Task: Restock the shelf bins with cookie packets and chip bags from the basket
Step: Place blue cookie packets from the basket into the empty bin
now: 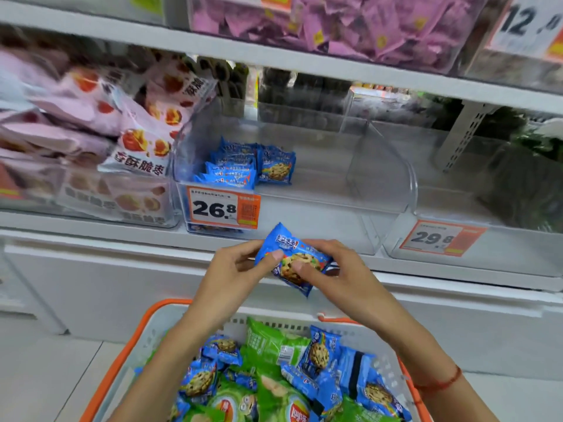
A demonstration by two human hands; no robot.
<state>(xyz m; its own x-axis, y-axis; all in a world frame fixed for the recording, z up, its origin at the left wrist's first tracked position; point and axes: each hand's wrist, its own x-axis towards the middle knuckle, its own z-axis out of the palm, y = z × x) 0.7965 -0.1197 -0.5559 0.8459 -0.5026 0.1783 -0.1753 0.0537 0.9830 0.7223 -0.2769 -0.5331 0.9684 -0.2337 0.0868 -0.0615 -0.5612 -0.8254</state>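
A blue cookie packet [291, 257] is held in front of the shelf edge, pinched by my left hand [240, 269] on its left side and my right hand [332, 269] on its right side. Above it stands a clear shelf bin [380, 190] holding several blue cookie packets [243, 166] at its left end. Below my arms sits a white basket with an orange rim [128, 348], filled with blue cookie packets [320, 351] and green chip bags [274, 342].
Pink snack bags [100, 123] fill the bin to the left. A second clear bin [518, 239] with a 29.8 price tag [438, 237] stands to the right. A 26.8 tag [222, 208] marks the cookie bin. Pink packets [350, 22] lie on the shelf above.
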